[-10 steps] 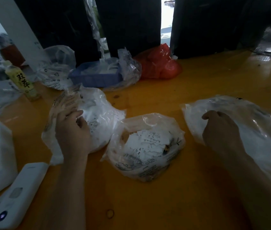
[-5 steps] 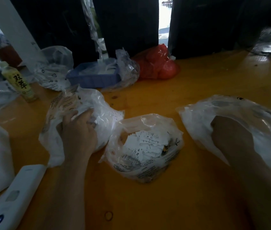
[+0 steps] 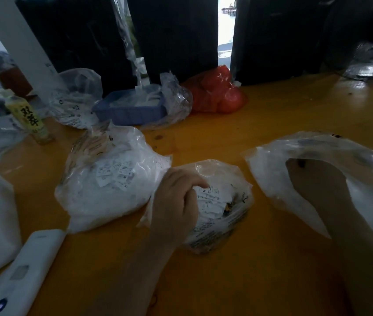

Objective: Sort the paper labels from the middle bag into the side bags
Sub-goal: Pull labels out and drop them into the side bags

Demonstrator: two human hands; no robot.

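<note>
Three bags (image 3: 238, 215) side by side

A glossy orange-yellow table (image 3: 272, 115) carries three clear plastic bags of white paper in a near row, left bag (image 3: 110, 179), middle bag (image 3: 222, 215), right bag (image 3: 317, 160), with a white handheld device (image 3: 21, 274), yellow bottle (image 3: 30, 117), blue tray (image 3: 130, 108) and red bag (image 3: 217, 94) around them.
</note>
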